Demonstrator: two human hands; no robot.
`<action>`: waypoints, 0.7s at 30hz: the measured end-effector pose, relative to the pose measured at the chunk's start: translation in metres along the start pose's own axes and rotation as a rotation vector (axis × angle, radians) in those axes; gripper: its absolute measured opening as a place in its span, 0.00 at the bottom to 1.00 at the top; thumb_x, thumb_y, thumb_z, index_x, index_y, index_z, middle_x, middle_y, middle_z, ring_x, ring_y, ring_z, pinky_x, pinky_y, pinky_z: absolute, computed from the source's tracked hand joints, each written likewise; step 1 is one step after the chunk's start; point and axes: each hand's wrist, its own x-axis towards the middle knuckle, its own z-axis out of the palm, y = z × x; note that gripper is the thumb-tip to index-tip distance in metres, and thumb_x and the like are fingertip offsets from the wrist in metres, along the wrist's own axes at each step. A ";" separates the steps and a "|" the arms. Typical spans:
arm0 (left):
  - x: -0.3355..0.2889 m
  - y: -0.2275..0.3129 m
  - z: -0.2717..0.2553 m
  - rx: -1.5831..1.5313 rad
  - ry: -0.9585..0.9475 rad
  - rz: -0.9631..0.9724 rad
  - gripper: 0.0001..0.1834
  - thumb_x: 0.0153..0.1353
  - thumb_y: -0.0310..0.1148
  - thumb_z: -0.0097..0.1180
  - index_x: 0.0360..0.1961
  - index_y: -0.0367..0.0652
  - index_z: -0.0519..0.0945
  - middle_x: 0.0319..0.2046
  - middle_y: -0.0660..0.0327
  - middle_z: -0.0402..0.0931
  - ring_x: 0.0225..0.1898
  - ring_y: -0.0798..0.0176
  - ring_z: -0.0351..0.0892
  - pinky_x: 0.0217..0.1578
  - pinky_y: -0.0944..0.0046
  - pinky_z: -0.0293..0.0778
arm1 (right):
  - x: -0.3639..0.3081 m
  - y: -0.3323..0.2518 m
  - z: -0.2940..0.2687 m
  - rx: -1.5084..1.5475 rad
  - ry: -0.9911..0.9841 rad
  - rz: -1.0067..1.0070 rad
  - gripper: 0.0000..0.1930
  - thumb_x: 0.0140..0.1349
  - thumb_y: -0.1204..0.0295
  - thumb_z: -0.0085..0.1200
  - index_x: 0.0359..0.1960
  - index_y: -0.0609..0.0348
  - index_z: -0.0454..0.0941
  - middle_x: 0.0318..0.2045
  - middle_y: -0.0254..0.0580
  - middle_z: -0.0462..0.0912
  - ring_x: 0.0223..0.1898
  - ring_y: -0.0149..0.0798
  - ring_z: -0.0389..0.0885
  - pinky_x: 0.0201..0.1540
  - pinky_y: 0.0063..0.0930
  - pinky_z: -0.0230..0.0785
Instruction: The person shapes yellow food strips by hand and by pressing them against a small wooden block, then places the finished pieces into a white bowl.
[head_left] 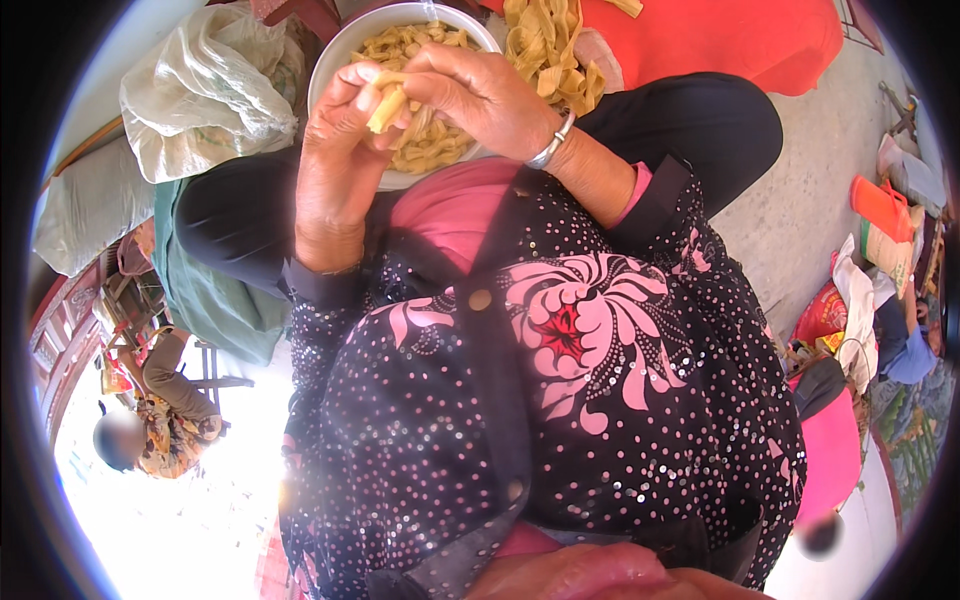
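Observation:
Both my hands are raised over a round white tub (322, 80) with many pale yellow knotted or folded pieces (440, 145) in it. Between my fingers is a soft pale yellow strip (386, 112), which looks like tofu skin, bent over on itself. My left hand (338, 135) pinches its lower part, fingers curled round it. The thumb and forefinger of my right hand (485, 105) close on its upper end. A silver bracelet circles my right wrist. Right of the tub lies a heap of long flat yellow strips (545, 50).
A white plastic sack (210, 90) stands left of the tub, by my knee. Red cloth or sheeting (740, 40) spreads out at the far right. Bags and an orange-red object (880, 210) lie along the right side. Other people sit at the left and right edges.

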 end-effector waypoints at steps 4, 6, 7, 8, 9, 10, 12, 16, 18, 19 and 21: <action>-0.004 -0.001 0.005 0.247 -0.011 0.022 0.16 0.59 0.24 0.49 0.50 0.41 0.69 0.41 0.61 0.73 0.41 0.68 0.74 0.45 0.70 0.69 | -0.011 0.011 -0.005 0.261 -0.094 0.249 0.16 0.66 0.61 0.46 0.30 0.63 0.75 0.18 0.33 0.72 0.18 0.25 0.68 0.22 0.20 0.61; -0.007 -0.002 0.018 0.531 0.088 0.057 0.18 0.59 0.23 0.49 0.52 0.39 0.68 0.44 0.60 0.71 0.44 0.67 0.73 0.46 0.69 0.69 | -0.018 0.015 -0.006 0.426 -0.132 0.406 0.16 0.67 0.61 0.45 0.29 0.62 0.75 0.15 0.29 0.66 0.15 0.21 0.62 0.18 0.17 0.54; -0.007 -0.003 0.017 0.574 0.056 0.056 0.22 0.58 0.22 0.51 0.55 0.39 0.67 0.47 0.59 0.69 0.47 0.66 0.71 0.49 0.68 0.67 | -0.019 0.009 -0.002 0.584 -0.108 0.468 0.16 0.67 0.61 0.44 0.29 0.61 0.74 0.13 0.25 0.61 0.13 0.19 0.56 0.15 0.16 0.46; -0.003 -0.006 0.016 0.813 0.027 0.164 0.22 0.57 0.24 0.54 0.54 0.38 0.69 0.48 0.58 0.69 0.50 0.64 0.69 0.51 0.67 0.66 | -0.018 0.004 -0.002 0.571 -0.098 0.503 0.16 0.68 0.60 0.43 0.31 0.61 0.74 0.13 0.25 0.61 0.12 0.20 0.56 0.15 0.16 0.46; -0.001 -0.007 0.016 0.948 -0.008 0.222 0.22 0.57 0.25 0.54 0.54 0.38 0.70 0.48 0.57 0.69 0.51 0.63 0.69 0.52 0.67 0.66 | -0.019 0.002 -0.001 0.545 -0.071 0.515 0.16 0.68 0.60 0.43 0.32 0.61 0.74 0.13 0.25 0.61 0.12 0.20 0.55 0.15 0.16 0.46; 0.001 -0.009 0.016 1.083 -0.052 0.278 0.21 0.57 0.26 0.55 0.53 0.38 0.71 0.48 0.56 0.69 0.52 0.62 0.68 0.52 0.66 0.65 | -0.020 0.003 -0.002 0.517 -0.037 0.526 0.16 0.68 0.60 0.43 0.33 0.61 0.73 0.13 0.25 0.61 0.12 0.20 0.55 0.14 0.16 0.46; 0.002 -0.013 0.016 1.000 -0.023 0.228 0.21 0.59 0.31 0.55 0.54 0.38 0.71 0.47 0.54 0.71 0.51 0.61 0.70 0.51 0.65 0.66 | -0.021 0.007 -0.003 0.533 -0.048 0.504 0.17 0.68 0.58 0.41 0.37 0.61 0.73 0.13 0.24 0.60 0.11 0.19 0.54 0.14 0.15 0.45; 0.001 -0.017 0.013 0.904 0.065 0.127 0.22 0.65 0.41 0.49 0.54 0.38 0.72 0.41 0.57 0.75 0.44 0.65 0.73 0.48 0.67 0.67 | -0.019 0.009 0.002 0.397 -0.049 0.414 0.16 0.68 0.58 0.41 0.41 0.59 0.72 0.20 0.29 0.72 0.17 0.19 0.64 0.18 0.12 0.53; 0.000 -0.014 0.014 0.847 0.110 -0.023 0.24 0.67 0.44 0.43 0.55 0.37 0.71 0.43 0.59 0.74 0.43 0.68 0.72 0.49 0.69 0.66 | -0.018 0.009 0.003 0.255 0.001 0.335 0.16 0.68 0.58 0.41 0.43 0.60 0.71 0.26 0.32 0.77 0.23 0.20 0.70 0.23 0.12 0.61; -0.001 -0.014 0.011 0.801 0.091 -0.019 0.24 0.68 0.45 0.42 0.55 0.36 0.71 0.42 0.58 0.75 0.41 0.68 0.73 0.47 0.69 0.67 | -0.018 0.010 0.004 0.162 0.029 0.307 0.17 0.68 0.58 0.41 0.43 0.60 0.70 0.29 0.33 0.79 0.26 0.21 0.72 0.26 0.13 0.64; -0.002 -0.014 0.004 0.708 0.050 -0.012 0.26 0.68 0.47 0.40 0.54 0.34 0.71 0.40 0.57 0.75 0.38 0.67 0.73 0.44 0.68 0.70 | -0.017 0.012 0.003 0.049 0.073 0.255 0.17 0.69 0.58 0.40 0.45 0.61 0.69 0.32 0.35 0.81 0.29 0.23 0.75 0.30 0.15 0.68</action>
